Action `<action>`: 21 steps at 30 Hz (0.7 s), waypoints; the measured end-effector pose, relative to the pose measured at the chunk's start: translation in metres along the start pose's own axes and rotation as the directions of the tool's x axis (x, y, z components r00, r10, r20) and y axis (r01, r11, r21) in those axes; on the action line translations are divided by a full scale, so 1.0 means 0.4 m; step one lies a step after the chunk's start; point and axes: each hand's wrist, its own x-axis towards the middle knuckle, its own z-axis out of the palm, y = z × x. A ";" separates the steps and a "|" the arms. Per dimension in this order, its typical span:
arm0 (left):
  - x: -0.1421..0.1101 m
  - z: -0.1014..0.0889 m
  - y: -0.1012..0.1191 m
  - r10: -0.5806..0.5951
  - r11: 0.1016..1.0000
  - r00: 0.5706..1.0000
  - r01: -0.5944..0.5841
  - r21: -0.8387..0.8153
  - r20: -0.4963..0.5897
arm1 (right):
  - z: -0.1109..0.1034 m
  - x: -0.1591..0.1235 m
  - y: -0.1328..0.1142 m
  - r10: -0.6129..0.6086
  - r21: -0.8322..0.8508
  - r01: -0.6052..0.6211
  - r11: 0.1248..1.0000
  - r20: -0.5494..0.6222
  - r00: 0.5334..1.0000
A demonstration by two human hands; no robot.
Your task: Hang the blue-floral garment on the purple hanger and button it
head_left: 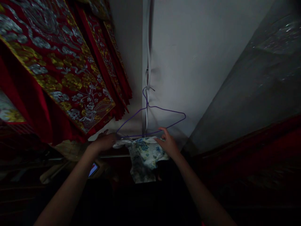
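A purple wire clothes hanger [166, 110] stands upright against the pale wall, its hook at a white cable. Below its bottom bar droops a white cloth garment [150, 153] with blue and green flowers. My left hand [104, 141] is closed at the hanger's left corner, beside the garment's gathered end; its fingertips are dim. At the right part of the bottom bar is my right hand [168, 143], with index finger and thumb apart, close to the garment's top edge. Its other fingers are partly hidden.
Red embroidered hangings [70, 72] with gold and silver motifs fill the upper left. The white cable [148, 47] runs down the wall corner. A lit phone [93, 169] lies below my left forearm. Clear plastic sheeting [270, 72] covers the right side, above dark red cloth [270, 138].
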 end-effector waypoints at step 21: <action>-0.011 -0.070 -0.056 0.091 0.763 0.865 -0.379 -0.524 -0.493 | 0.056 0.019 -0.036 -0.002 0.194 0.011 0.981 -0.044 0.999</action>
